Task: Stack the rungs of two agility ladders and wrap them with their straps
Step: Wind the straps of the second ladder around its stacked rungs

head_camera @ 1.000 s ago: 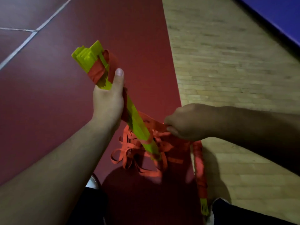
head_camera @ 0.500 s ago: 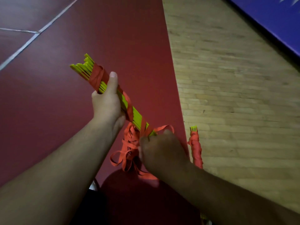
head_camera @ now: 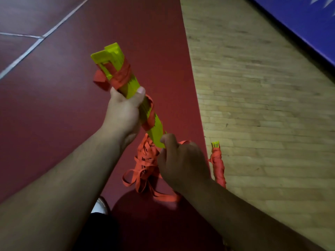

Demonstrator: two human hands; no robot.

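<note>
My left hand [head_camera: 125, 113] grips a stack of yellow-green ladder rungs [head_camera: 116, 58] near its upper part, holding it in the air, tilted up to the left. Orange strap [head_camera: 123, 75] is wound round the stack near its top and again lower down. My right hand [head_camera: 181, 160] is curled round the stack's lower end and the strap there. A tangle of loose orange strap [head_camera: 145, 165] hangs below the two hands. A second bundle of rungs [head_camera: 218, 165], fully wound in orange strap, lies on the floor to the right.
Below is a dark red sports floor [head_camera: 54, 105] with white lines, meeting pale wooden boards [head_camera: 262, 105] on the right. A blue mat or wall edge [head_camera: 308, 24] runs along the top right. My shoe tip [head_camera: 99, 205] shows at the bottom.
The stack has turned in my left hand so its flat side faces up, and it is tilted more steeply. My right hand came in from the right to the stack's lower end.
</note>
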